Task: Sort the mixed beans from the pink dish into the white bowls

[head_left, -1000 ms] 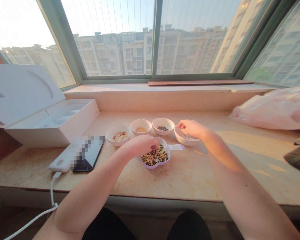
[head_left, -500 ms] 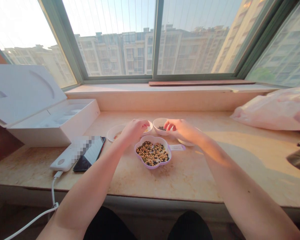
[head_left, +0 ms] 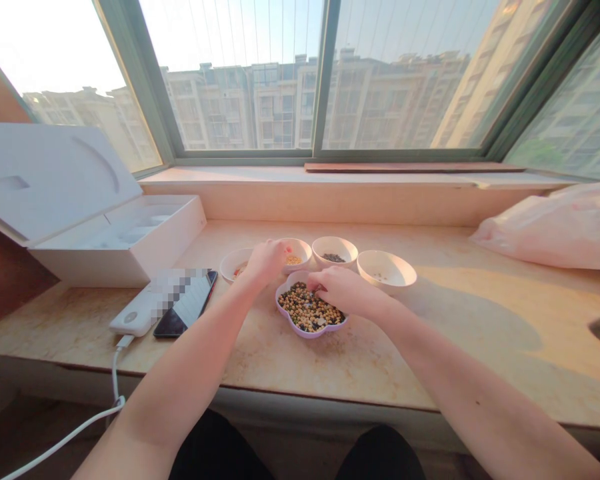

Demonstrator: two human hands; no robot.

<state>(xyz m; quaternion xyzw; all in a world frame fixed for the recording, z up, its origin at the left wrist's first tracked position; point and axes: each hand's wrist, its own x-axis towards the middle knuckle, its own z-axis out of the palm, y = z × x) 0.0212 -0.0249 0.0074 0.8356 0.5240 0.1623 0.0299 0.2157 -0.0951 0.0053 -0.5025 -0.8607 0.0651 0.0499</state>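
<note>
A lilac flower-shaped dish (head_left: 310,327) holds a mix of yellow and dark beans, and the fingertips of my right hand (head_left: 347,291) reach into it at its far right. My left hand (head_left: 267,262) hangs bunched between a white bowl of pale slices (head_left: 233,263) and a white bowl of yellow grains (head_left: 301,252), partly hiding both. Behind the dish stands a white bowl of dark seeds (head_left: 334,248). A fourth white bowl (head_left: 386,271), to the right, has only a few grains in it. Anything in either hand is hidden.
All this stands on a mottled stone window ledge (head_left: 430,347). To the left are an open white box (head_left: 95,213), a pixelated power bank (head_left: 140,310) with a white cable (head_left: 70,433), and a smartphone (head_left: 187,303). A pink plastic bag (head_left: 555,233) lies at right.
My right hand has moved left from the bowls to the beans in the lilac dish. My left hand stays near the back bowls. The view has shifted slightly.
</note>
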